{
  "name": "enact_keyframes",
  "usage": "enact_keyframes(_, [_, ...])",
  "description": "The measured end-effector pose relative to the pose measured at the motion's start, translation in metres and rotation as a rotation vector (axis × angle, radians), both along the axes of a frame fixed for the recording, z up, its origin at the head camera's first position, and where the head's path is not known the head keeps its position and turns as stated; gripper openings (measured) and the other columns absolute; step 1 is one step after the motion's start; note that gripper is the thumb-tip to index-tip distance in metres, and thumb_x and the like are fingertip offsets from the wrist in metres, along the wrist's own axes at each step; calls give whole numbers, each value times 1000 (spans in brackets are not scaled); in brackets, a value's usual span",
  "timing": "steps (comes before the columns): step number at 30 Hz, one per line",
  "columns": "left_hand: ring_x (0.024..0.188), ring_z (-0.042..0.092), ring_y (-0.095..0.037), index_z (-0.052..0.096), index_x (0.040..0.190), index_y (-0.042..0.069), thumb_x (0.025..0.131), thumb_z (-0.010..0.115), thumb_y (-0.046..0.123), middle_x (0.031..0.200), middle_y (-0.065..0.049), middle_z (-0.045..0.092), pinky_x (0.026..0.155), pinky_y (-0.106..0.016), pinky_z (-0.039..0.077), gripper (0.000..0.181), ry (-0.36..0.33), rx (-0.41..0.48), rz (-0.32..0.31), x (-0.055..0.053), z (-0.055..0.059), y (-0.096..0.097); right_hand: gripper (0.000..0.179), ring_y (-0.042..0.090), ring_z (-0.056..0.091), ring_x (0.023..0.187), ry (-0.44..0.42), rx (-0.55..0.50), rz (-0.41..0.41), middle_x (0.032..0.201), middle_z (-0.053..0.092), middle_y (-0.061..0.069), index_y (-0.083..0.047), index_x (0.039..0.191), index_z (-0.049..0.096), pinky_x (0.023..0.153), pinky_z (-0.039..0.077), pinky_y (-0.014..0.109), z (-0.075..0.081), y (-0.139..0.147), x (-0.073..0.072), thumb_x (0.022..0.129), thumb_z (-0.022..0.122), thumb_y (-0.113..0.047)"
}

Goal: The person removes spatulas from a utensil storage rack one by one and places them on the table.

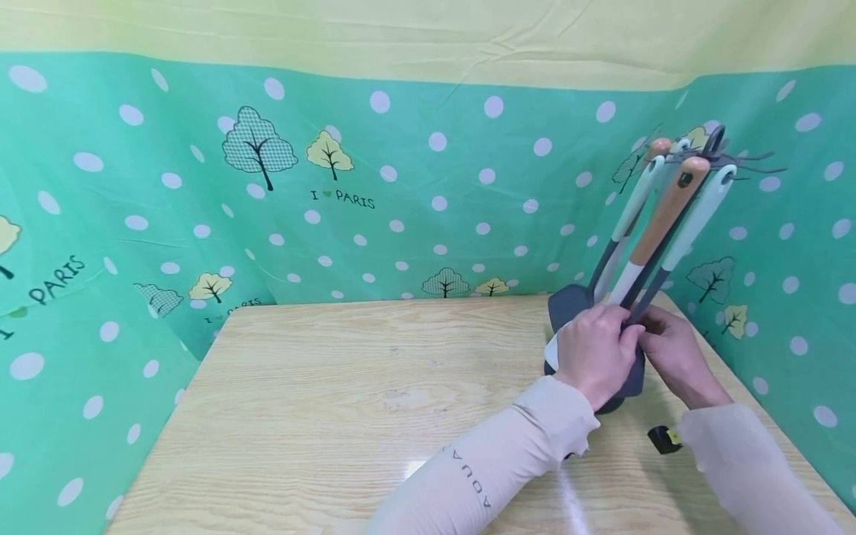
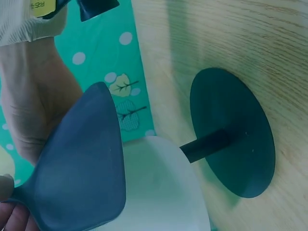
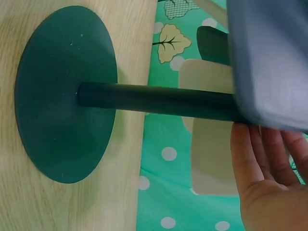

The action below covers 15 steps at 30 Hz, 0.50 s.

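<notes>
A dark utensil stand (image 1: 715,141) with hooks at its top and a round base (image 3: 67,96) stands at the table's right side. Around it hang several utensils with mint and wood-coloured handles (image 1: 669,212). My left hand (image 1: 597,353) pinches the neck of a dark-bladed turner (image 2: 77,163), low on the bunch. Across from it, my right hand (image 1: 675,360) is at the same height. Its fingers (image 3: 248,154) reach the underside of the stand's pole (image 3: 163,102), and some fingertips are hidden behind the turner; I cannot tell what they grip.
A pale blade (image 2: 163,187) hangs beside the pole, and another dark blade (image 1: 567,305) sticks out to the left. The wooden table (image 1: 334,401) reaches far to the left. Green dotted cloth (image 1: 401,200) walls in the back and both sides. A small black camera (image 1: 664,439) sits at my right wrist.
</notes>
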<state>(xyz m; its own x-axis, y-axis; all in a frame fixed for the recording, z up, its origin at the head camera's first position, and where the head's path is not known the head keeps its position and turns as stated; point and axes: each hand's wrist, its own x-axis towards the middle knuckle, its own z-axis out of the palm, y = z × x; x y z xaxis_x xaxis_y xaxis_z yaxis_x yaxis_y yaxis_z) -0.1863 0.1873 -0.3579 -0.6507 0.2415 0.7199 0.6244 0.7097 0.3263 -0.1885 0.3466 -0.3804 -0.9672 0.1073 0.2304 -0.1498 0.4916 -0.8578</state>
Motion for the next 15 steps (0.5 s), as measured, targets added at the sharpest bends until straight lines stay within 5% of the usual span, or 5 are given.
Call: enact_keyframes(15, [77, 63, -4, 72, 91, 19, 88, 69, 26, 86, 9, 68, 67, -13, 49, 9, -4, 40, -89, -2, 0, -6, 30, 5, 55, 90, 33, 46, -23, 98, 60, -20, -4, 118, 62, 67, 47, 15, -14, 0, -3, 96, 57, -23])
